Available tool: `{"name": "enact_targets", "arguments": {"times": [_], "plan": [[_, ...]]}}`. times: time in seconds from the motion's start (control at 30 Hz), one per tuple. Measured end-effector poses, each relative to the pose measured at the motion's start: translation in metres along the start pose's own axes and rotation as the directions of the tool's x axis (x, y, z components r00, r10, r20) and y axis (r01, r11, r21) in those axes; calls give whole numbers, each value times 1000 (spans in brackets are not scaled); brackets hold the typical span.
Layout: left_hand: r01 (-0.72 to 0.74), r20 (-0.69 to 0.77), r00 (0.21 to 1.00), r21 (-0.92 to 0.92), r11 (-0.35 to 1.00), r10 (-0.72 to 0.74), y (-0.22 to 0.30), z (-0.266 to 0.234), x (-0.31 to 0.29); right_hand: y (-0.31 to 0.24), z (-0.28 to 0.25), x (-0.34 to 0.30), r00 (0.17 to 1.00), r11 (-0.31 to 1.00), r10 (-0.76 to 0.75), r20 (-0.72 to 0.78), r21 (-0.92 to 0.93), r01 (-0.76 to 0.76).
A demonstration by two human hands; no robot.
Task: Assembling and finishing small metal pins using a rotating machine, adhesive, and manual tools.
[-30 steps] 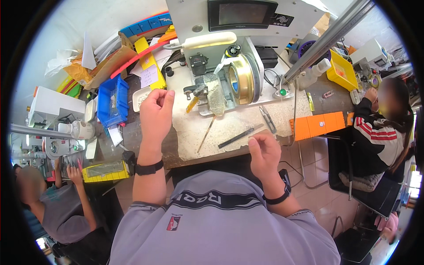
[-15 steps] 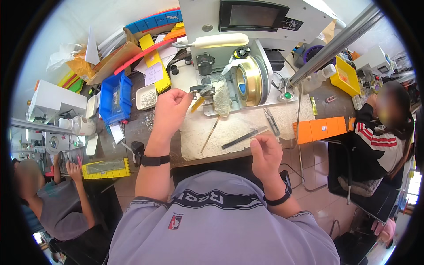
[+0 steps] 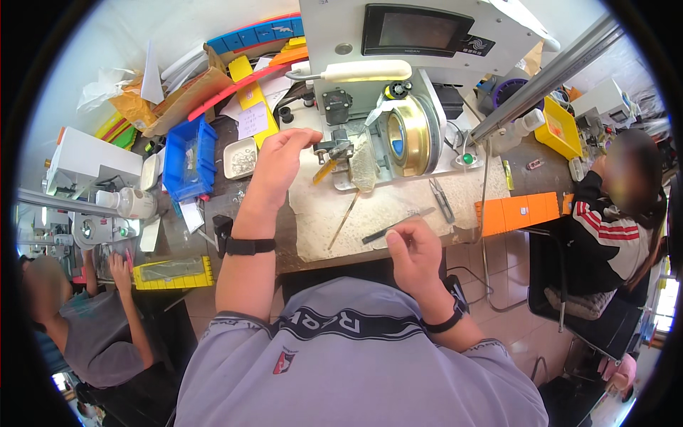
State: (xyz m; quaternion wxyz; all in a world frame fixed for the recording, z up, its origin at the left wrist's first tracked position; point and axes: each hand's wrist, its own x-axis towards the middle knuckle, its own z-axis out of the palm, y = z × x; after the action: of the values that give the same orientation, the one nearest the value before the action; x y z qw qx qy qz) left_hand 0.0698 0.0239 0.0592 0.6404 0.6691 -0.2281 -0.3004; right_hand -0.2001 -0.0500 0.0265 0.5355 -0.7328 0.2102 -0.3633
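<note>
The left hand (image 3: 279,162) reaches, fingers loosely curled and holding nothing, toward the machine's small clamp (image 3: 333,149). The right hand (image 3: 413,250) rests near the bench edge, fingers pinched together; what they grip is too small to tell.

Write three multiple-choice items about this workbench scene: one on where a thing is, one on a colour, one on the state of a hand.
1. Where is the left hand?
A. raised before the machine's small metal fixture
B. inside the blue bin
C. on the person's lap

2. What colour is the machine's round wheel?
A. red
B. gold
C. black

3. How is the right hand?
A. flat and spread open
B. gripping the long dark tool
C. curled, fingertips pinched together

Answers: 1 A, its fingers reach toward the fixture above the worktop; 2 B, the rim shines gold around a blue centre; 3 C, thumb meets fingertips, with the dark tool lying just beyond them.
</note>
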Motion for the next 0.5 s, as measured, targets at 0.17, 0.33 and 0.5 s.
{"name": "enact_targets", "arguments": {"times": [0.17,0.33,0.5], "plan": [[18,64,998,60,998,-22,6,9,-3,-8,15,7,997,1000,-30,70,-2,30],[-43,45,998,146,988,36,5,14,0,-14,33,24,991,997,-45,129,-63,54],[-228,38,973,253,940,226,11,18,-10,-14,59,49,908,834,406,104,365,-414]]}}
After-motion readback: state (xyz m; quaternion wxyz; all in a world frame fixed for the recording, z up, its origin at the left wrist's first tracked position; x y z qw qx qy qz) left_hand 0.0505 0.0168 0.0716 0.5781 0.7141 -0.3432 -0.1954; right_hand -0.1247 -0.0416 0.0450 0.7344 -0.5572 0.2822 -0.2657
